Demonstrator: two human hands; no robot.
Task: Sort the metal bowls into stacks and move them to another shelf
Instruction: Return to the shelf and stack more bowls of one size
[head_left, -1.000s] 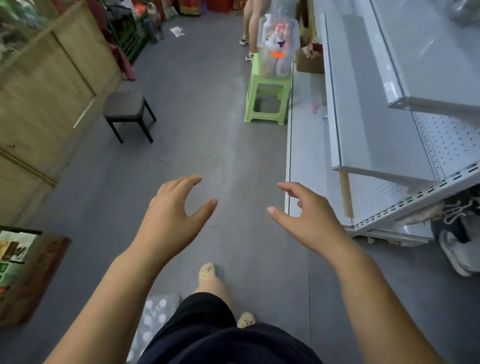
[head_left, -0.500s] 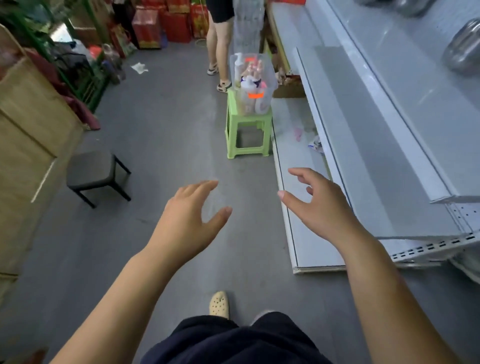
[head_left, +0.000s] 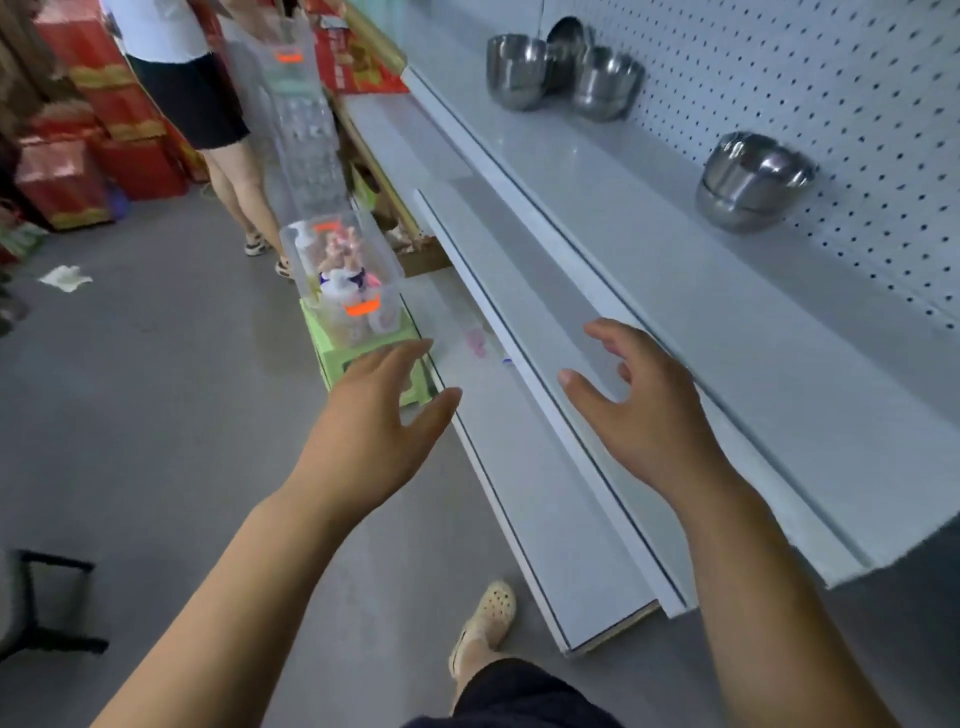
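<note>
Metal bowls stand on the upper white shelf (head_left: 649, 208) against the pegboard. A stack of two bowls (head_left: 750, 179) sits at the right. Farther back, a bowl stack (head_left: 514, 70) and another bowl stack (head_left: 605, 83) flank a bowl tipped on its side (head_left: 566, 34). My left hand (head_left: 374, 421) hovers over the floor with fingers spread, holding nothing. My right hand (head_left: 644, 410) hovers over the lower shelf's front edge (head_left: 524, 322), fingers loosely spread, empty. Both hands are well short of the bowls.
A clear plastic box of bottles (head_left: 345, 283) sits on a green stool (head_left: 363, 364) by the shelf's foot. A person (head_left: 197, 104) stands in the aisle beyond it. Red boxes (head_left: 93, 135) line the back left. A black stool (head_left: 36, 603) is at the left edge.
The view has swung up and right, bringing the upper shelf and bowls into sight. Both hands have moved forward toward the shelving, staying empty.
</note>
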